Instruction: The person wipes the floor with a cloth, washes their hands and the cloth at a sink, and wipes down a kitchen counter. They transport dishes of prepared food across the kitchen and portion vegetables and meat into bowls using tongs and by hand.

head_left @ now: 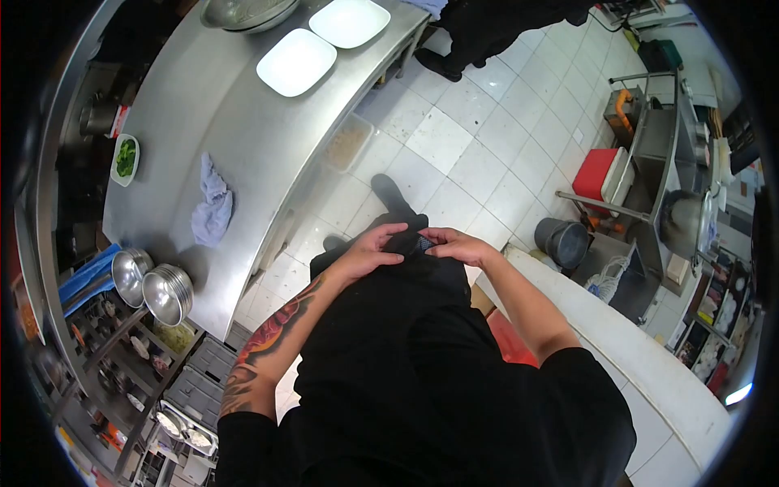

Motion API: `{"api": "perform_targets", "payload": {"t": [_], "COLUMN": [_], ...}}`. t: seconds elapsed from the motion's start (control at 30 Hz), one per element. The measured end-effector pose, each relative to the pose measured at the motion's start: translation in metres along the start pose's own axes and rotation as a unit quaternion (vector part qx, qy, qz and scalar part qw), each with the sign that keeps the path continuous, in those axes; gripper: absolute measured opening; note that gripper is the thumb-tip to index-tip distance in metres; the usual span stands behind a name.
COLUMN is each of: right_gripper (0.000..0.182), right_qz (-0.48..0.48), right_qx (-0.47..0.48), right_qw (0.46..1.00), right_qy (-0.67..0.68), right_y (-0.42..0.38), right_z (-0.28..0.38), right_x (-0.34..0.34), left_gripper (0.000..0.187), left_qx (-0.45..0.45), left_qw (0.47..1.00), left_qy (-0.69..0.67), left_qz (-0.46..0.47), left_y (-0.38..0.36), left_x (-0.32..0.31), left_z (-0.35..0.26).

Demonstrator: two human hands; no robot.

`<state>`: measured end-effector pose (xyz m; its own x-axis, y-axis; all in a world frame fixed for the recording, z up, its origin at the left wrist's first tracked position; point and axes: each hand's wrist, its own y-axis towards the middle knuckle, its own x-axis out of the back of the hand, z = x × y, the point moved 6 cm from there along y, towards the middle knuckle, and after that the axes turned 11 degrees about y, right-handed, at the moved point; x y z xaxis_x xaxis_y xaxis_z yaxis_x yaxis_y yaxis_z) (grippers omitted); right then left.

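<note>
Both hands are in front of my waist, at the black cloth (381, 304) of my clothing. My left hand (369, 253) comes in from the left, with a fold of the black cloth between its thumb and fingers. My right hand (456, 246) faces it a short way off. Its thumb and forefinger close on the edge of the black cloth, where a small patch with a fine checked pattern shows. The fingertips are partly hidden in the folds. My dark shoe (391, 195) shows on the floor beyond.
On the steel counter (260, 130) at the left are white plates (297, 62), a bluish cloth (213, 207) and a dish of greens (126, 158). Metal bowls (168, 294) stand at its near end. A person in dark clothes (479, 32) is ahead. A black bucket (561, 242) and red cooler (596, 174) are right.
</note>
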<state>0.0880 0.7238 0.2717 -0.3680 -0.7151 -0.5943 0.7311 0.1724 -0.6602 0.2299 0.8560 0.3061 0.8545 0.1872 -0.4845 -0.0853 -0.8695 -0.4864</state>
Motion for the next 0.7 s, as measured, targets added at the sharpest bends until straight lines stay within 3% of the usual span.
{"api": "perform_targets", "payload": {"t": [0.17,0.23,0.4,0.5,0.57,0.6,0.67,0.7], "right_gripper": [0.055,0.051,0.052,0.056,0.057,0.058,0.058,0.058], "right_qz": [0.04,-0.014,-0.029,-0.016,-0.004,-0.012,-0.016,-0.032], "right_qx": [0.024,0.042,0.065,0.055,0.044,0.036,0.023,0.011], "right_qw": [0.999,0.998,0.996,0.998,0.999,0.999,0.999,0.998], "right_qy": [-0.019,-0.042,-0.046,-0.012,0.009,0.025,0.034,0.056], "right_y": [-0.007,-0.009,-0.006,-0.005,-0.007,-0.007,-0.007,-0.006], "right_z": [0.01,0.008,0.005,0.005,0.003,0.001,-0.001,-0.003], "right_x": [-0.022,-0.019,-0.015,-0.01,-0.008,-0.004,0.002,0.006], "left_gripper": [0.066,0.066,0.064,0.062,0.057,0.057,0.041,0.041], "left_qx": [0.007,0.011,0.01,-0.03,-0.001,0.0,-0.204,-0.204], "left_qw": [1.0,1.0,1.0,0.996,0.92,0.92,0.84,0.84], "left_qy": [0.01,0.002,-0.008,0.089,0.373,0.37,0.476,0.473], "left_qz": [0.001,0.0,0.008,-0.012,-0.121,-0.126,-0.162,-0.168], "left_y": [-0.004,-0.005,-0.003,-0.003,-0.022,-0.026,-0.041,-0.048], "left_x": [0.001,0.001,0.001,-0.003,-0.009,-0.01,-0.017,-0.017], "left_z": [0.001,-0.001,0.002,-0.006,-0.048,-0.05,-0.078,-0.084]}}
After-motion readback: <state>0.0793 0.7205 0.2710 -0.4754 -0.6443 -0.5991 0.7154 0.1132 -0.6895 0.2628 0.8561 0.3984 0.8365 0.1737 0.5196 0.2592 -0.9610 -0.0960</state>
